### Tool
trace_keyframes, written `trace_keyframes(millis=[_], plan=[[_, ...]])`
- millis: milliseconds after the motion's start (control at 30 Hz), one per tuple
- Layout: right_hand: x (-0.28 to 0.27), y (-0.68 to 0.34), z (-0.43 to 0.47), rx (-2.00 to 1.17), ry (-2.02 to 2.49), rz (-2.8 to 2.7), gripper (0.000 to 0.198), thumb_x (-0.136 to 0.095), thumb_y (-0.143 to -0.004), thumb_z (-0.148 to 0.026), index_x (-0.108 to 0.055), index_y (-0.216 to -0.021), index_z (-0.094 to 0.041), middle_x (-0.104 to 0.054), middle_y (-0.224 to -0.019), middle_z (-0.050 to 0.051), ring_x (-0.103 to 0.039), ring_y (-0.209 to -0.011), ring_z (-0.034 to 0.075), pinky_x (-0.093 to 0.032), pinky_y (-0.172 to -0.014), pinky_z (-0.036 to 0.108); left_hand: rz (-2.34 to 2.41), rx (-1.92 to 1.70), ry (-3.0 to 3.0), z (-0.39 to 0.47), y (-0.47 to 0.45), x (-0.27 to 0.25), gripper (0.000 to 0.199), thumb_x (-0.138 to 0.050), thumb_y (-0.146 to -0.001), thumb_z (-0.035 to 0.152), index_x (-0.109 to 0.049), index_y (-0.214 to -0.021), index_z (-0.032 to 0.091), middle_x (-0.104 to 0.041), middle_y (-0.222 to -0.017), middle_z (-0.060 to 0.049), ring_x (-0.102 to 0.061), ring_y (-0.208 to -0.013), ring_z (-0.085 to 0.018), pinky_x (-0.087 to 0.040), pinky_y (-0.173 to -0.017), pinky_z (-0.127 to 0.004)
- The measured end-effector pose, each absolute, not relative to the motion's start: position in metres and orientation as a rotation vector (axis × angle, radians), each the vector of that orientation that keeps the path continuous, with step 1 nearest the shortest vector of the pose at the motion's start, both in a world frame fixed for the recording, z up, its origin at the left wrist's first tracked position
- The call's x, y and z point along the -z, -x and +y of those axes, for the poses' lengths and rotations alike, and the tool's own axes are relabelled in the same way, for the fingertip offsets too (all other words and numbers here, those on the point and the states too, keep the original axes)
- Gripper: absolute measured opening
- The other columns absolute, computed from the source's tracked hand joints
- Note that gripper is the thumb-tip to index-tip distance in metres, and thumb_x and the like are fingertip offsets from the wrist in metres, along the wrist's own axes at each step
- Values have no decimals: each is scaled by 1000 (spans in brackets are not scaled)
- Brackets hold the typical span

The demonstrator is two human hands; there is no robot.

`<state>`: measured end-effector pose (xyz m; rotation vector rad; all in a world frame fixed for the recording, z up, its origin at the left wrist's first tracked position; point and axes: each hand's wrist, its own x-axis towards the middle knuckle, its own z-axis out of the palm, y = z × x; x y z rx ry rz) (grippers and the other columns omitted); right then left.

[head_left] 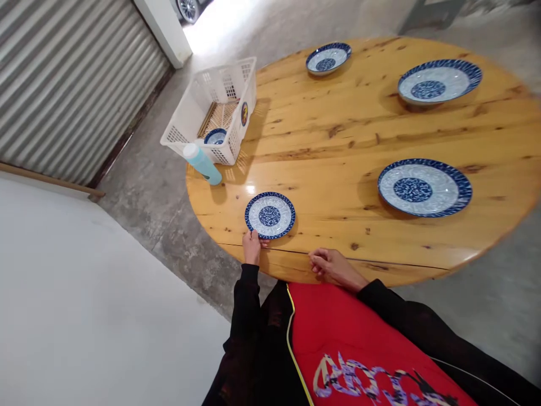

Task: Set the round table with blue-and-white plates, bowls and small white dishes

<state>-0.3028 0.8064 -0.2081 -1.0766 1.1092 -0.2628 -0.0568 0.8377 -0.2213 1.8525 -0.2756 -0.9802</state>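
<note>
My left hand (252, 246) grips the near rim of a small blue-and-white plate (270, 215) that lies flat near the front edge of a round wooden table (321, 141). My right hand (327, 264) rests loosely curled on the table edge to the right of that plate and holds nothing. Both arms wear black sleeves. A red garment with lettering hangs below.
Three more blue-and-white plates lie on the table: a large one at right (424, 187), one far right (438, 80), a small one at the back (328, 57). A white plastic basket (198, 113) holding a small dish overhangs the left edge beside a light-blue bottle (203, 163).
</note>
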Motion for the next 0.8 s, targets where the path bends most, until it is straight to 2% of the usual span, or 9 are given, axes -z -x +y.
trace_keyframes(millis=[333, 500, 600, 800], plan=[[213, 301, 805, 279, 1046, 1123, 14, -71, -78, -28, -64, -72, -18, -65, -63, 2, -63, -54, 14, -52, -47, 22, -295, 992, -1825, 837, 53, 227, 14, -52, -93, 32, -52, -85, 21, -64, -66, 0, -69, -56, -18, -52, -53, -26], [207, 272, 778, 393, 1055, 1163, 20, -70, -86, -21, -63, -68, -16, -68, -65, 4, -64, -55, 13, -54, -49, 20, -319, 991, -1838, 837, 52, 227, 17, -54, -92, 33, -51, -82, 21, -62, -63, 1, -68, -53, -17, -51, -51, -24], [203, 247, 757, 466, 989, 1167, 20, -66, -92, -18, -65, -72, -15, -70, -68, 5, -65, -54, 11, -55, -50, 19, -342, 992, -1852, 838, 49, 227, 20, -57, -92, 36, -51, -79, 21, -60, -61, 2, -68, -54, -16, -50, -51, -23], [211, 216, 737, 453, 1023, 1247, 23, -64, -93, -11, -61, -71, -14, -66, -55, 3, -63, -46, 11, -52, -44, 16, -414, 961, -1867, 841, 44, 231, 25, -50, -96, 32, -48, -73, 22, -58, -58, 3, -64, -51, -15, -49, -51, -24]])
